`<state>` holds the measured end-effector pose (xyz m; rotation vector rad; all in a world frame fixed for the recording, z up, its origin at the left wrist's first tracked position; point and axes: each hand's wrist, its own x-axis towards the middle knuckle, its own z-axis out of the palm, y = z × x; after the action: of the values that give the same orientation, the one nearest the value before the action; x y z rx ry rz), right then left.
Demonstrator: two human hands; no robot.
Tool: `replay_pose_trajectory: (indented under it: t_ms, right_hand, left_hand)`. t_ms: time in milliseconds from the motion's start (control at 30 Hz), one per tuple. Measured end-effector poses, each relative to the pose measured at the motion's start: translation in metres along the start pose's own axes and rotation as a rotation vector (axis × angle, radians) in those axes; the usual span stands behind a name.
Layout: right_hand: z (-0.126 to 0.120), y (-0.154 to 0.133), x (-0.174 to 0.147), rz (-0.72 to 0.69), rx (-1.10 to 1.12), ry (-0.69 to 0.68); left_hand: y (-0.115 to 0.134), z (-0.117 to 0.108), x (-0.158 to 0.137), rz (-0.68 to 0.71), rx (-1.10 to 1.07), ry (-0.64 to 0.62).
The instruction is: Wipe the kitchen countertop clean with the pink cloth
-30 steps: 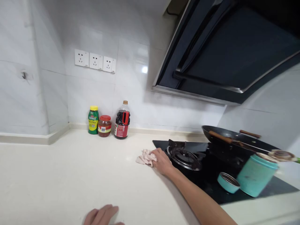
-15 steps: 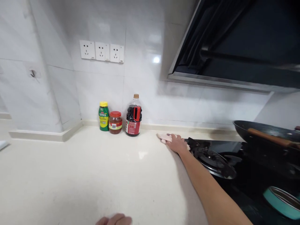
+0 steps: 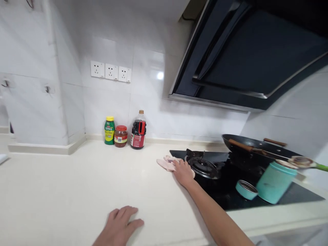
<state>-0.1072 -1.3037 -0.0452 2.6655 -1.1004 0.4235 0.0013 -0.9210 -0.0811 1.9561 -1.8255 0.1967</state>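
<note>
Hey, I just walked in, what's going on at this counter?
A person's right hand is on a pale pink cloth, at the left edge of the black stove. The left hand, fingers spread, holds nothing at the near side of the counter. Two bottles and a red-lidded jar stand by the wall.
</note>
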Motion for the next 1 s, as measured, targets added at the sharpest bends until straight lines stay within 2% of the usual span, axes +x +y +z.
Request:
replay_pose_trajectory:
  t_ms: [133, 267, 367, 500, 600, 667, 833, 900, 1000]
  right_hand:
    - [-0.02, 0.023, -0.069, -0.028, 0.045, -0.009]
    - [-0.036, 0.057, -0.143, -0.023, 0.095, -0.011]
    - [-0.038, 0.08, -0.191, -0.01, 0.206, 0.068]
    - [-0.039, 0.103, -0.235, -0.001, 0.42, 0.19]
    - [-0.043, 0.126, -0.258, 0.007, 0.55, 0.202]
    - [-0.044, 0.151, -0.273, 0.062, 0.576, 0.23]
    - [-0.037, 0.239, -0.288, 0.368, 0.395, 0.409]
    - [-0.031, 0.267, -0.279, 0.505, 0.275, 0.389]
    - [-0.018, 0.286, -0.257, 0.636, 0.133, 0.236]
  left_hand:
    - [0.008, -0.014, 0.004, -0.085, -0.002, -0.088]
    - [0.006, -0.013, 0.005, -0.075, 0.029, -0.087]
    - [-0.004, -0.006, 0.005, -0.04, 0.055, -0.036]
    - [-0.014, 0.001, 0.005, -0.016, 0.082, -0.03]
    - [-0.02, 0.006, 0.005, 0.005, 0.096, -0.013]
    - [-0.025, 0.01, 0.004, 0.014, 0.104, 0.007]
    - [-0.031, 0.015, 0.005, -0.005, 0.112, -0.02]
    - [-0.03, 0.014, 0.005, -0.02, 0.118, -0.031]
    - [-0.029, 0.012, 0.005, -0.026, 0.135, -0.02]
